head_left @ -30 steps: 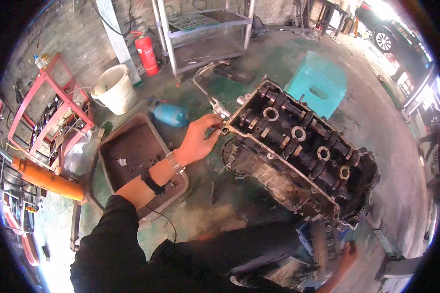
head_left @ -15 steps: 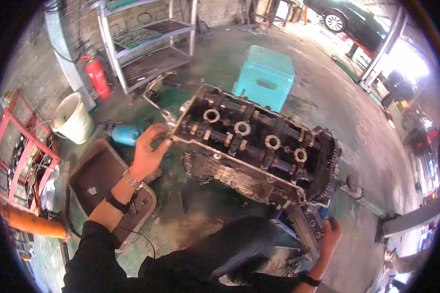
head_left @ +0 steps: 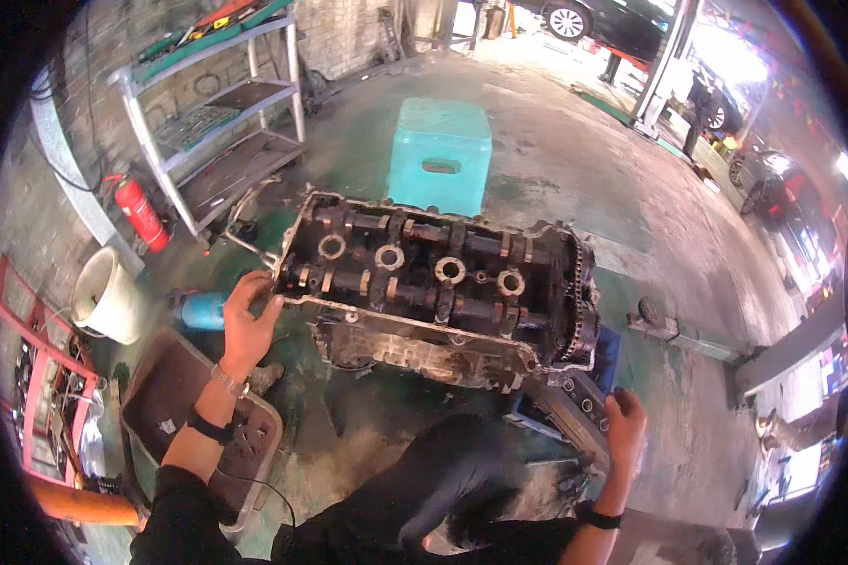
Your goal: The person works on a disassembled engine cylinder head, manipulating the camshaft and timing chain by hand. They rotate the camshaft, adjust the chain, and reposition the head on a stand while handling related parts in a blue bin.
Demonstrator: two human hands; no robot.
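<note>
In front of me lies an engine's cylinder head (head_left: 424,282), its top uncovered, showing dark camshafts, pale rings and a timing chain (head_left: 579,292) at the right end. My left hand (head_left: 247,325) is at the near left corner, thumb and fingers curled around its edge. At lower right, a dark valve cover (head_left: 575,424) with round holes leans at a slant by a blue crate (head_left: 534,421). My right hand (head_left: 626,428) has its fingers bent at the cover's right edge, closed on it; the fingertips are partly hidden.
A turquoise stool (head_left: 440,155) stands behind the engine. To the left are a dark basin (head_left: 271,452), a blue container (head_left: 203,311), a white bucket (head_left: 108,297), a red fire extinguisher (head_left: 141,215) and a metal shelf (head_left: 184,179). A lift post base (head_left: 697,341) is at right.
The view has turned to the right. My right hand has come up to the valve cover's edge and closed there. My left hand stays at the cylinder head's corner.
</note>
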